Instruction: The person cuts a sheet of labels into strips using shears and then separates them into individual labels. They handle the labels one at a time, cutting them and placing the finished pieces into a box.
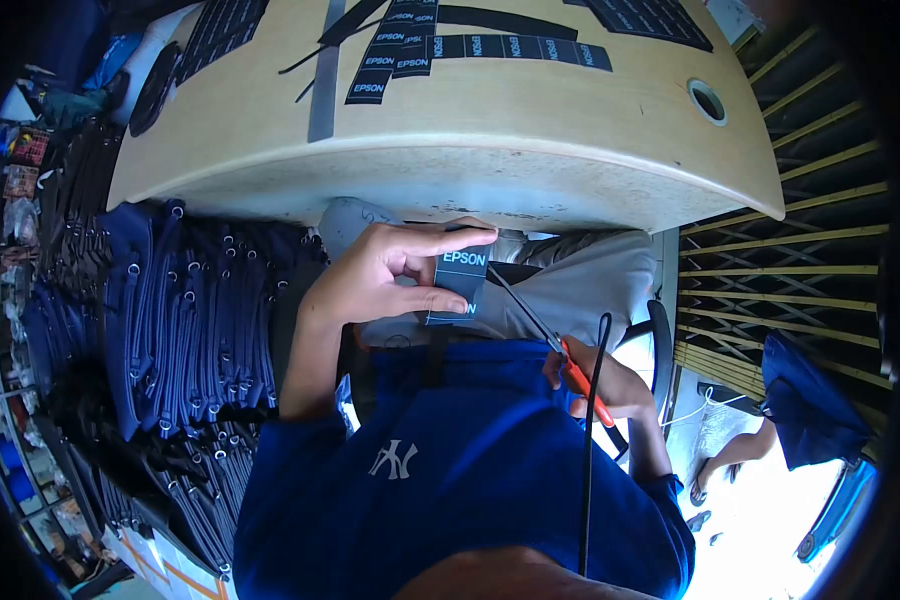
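Note:
Between the thumb and fingers of my left hand [395, 272] is a black label strip [462, 262] printed EPSON in white, held over my lap. My right hand [610, 380] is closed round the orange handles of a pair of scissors [578, 378]. The narrow blades point up and left, their tips beside the right edge of the strip. Several more EPSON label strips [520, 48] lie across the far part of the table, overlapping black bands.
The pale wooden table [570, 120] curves in front of me, with a round hole [707, 102] at right. Dark blue straps with metal rings [195, 310] are piled at left. A folding metal gate [780, 250] stands at right, and another person's leg [740, 455] shows lower right.

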Available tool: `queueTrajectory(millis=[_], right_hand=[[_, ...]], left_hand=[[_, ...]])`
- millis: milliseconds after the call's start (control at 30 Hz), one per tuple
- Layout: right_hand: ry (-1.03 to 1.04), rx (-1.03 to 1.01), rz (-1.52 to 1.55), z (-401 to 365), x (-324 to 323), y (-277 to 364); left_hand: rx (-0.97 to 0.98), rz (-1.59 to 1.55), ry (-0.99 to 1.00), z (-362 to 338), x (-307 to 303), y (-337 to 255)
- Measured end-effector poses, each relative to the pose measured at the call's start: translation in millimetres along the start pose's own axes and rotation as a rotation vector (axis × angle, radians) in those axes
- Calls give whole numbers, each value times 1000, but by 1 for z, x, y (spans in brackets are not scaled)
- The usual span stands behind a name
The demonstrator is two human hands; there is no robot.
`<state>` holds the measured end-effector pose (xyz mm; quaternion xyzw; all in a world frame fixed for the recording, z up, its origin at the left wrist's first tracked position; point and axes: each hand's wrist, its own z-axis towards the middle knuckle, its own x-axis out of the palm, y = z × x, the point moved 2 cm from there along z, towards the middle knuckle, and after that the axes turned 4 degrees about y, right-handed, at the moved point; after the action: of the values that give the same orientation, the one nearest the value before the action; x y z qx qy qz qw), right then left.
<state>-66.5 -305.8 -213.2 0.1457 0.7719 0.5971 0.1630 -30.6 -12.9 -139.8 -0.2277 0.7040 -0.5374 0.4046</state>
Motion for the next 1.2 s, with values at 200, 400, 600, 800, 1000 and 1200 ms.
queueTrajectory(millis=[200, 400, 600, 800, 1000, 1200], right_hand=[[83, -70, 9, -1, -7, 1], [185, -59, 5, 1, -13, 3], [193, 88, 13, 0, -11, 13], [149, 75, -34, 0, -10, 18], [135, 86, -71, -2, -8, 14], [114, 162, -67, -4, -7, 12]], left_hand=[[110, -77, 126, 7, 8, 4], [161, -37, 274, 15, 11, -1], [94, -72, 392, 20, 12, -1], [83, -85, 427, 22, 13, -2], [68, -93, 454, 22, 14, 2], [69, -76, 449, 24, 14, 5]])
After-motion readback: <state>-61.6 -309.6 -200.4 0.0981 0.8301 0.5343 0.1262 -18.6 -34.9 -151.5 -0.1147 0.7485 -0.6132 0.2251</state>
